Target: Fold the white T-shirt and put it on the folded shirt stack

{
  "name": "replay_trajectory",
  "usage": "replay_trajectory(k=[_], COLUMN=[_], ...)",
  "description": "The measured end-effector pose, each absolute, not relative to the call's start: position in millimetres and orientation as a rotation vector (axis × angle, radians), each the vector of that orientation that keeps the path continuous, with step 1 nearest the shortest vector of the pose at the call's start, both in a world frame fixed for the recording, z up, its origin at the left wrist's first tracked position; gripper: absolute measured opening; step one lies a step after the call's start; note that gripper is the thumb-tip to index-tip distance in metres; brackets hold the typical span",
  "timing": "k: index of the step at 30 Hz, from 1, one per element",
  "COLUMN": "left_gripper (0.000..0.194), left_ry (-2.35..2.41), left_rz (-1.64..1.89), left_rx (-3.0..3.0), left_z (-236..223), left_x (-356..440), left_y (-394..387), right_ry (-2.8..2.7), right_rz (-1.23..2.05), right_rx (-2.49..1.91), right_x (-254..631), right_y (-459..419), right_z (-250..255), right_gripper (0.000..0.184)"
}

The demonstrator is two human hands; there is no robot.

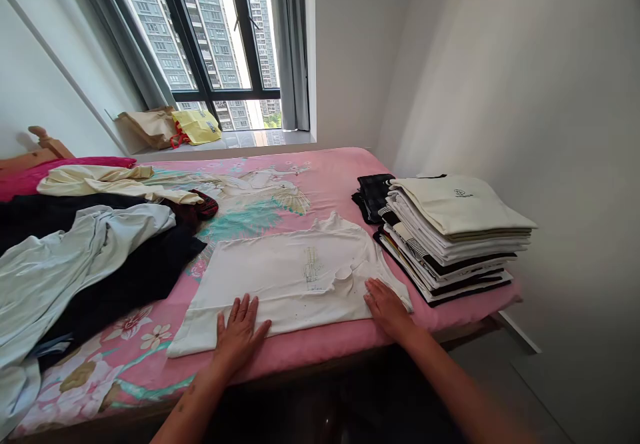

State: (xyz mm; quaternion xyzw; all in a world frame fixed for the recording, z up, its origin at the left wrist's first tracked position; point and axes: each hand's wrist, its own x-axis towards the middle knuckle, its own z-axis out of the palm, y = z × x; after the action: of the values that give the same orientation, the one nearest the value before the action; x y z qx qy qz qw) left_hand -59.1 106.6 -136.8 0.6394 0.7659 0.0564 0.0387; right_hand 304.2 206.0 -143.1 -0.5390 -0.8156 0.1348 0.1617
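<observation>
A white T-shirt (pixel 280 271) lies spread sideways on the bed, its collar and sleeves toward the right and its hem toward the left. A small faded print shows at its middle. My left hand (pixel 240 331) rests flat on the near edge of the shirt, left of its centre, with the fingers spread. On the sleeve side, my right hand (pixel 387 305) lies flat near the collar, its fingers stretched out on the cloth. Neither hand grips anything. Some wrinkles run through the fabric between the collar and my right hand.
A tall stack of folded clothes (pixel 455 231) stands at the bed's right end, with folded dark cloth (pixel 373 194) behind it. Loose clothes (pixel 85 251) are heaped on the left. The bed has a pink floral sheet (pixel 340 171). Bags (pixel 197 126) sit on the windowsill.
</observation>
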Motion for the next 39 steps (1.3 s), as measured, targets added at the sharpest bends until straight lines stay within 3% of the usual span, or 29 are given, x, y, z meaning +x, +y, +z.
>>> replay_trajectory(k=[4,9,12,16,21,27,33,37,39], left_gripper=[0.043,0.049,0.046,0.06,0.058,0.068,0.071,0.048,0.038], left_ry=[1.893,1.207,1.455,1.854,1.733,1.728,1.552,1.591,1.801], left_rz=[0.328,0.4,0.34,0.228,0.352,0.24,0.298,0.381,0.45], left_rx=[2.385,2.682,2.564,2.281,2.47,2.4,2.491,2.39,2.309], left_z=[-119.4,-102.4,-110.5,-126.9,-128.2,-139.3,-138.8,-137.1,-136.5], left_x=[-15.9,80.7,101.5,98.2,100.1,94.5,92.3,59.0,20.5], left_y=[115.2,151.1,175.7,192.9,196.2,200.6,202.0,218.9,236.8], right_ry=[-2.213,-2.188,-2.215,-2.229,-2.378,-2.396,-2.477,-2.382,-2.318], right_rz=[0.392,0.381,0.368,0.339,0.293,0.432,0.45,0.374,0.345], right_rx=[-1.294,-1.419,-1.45,-1.658,-1.614,-1.797,-1.693,-1.562,-1.464], right_x=[288.9,265.5,273.6,287.7,278.8,272.9,270.8,279.8,287.2], right_y=[204.8,217.4,233.6,245.7,246.1,256.4,271.3,303.4,330.8], right_z=[-128.7,-127.5,-137.8,-145.8,-136.9,-134.6,-132.3,-124.5,-121.4], right_gripper=[0.031,0.029,0.03,0.044,0.05,0.066,0.063,0.038,0.034])
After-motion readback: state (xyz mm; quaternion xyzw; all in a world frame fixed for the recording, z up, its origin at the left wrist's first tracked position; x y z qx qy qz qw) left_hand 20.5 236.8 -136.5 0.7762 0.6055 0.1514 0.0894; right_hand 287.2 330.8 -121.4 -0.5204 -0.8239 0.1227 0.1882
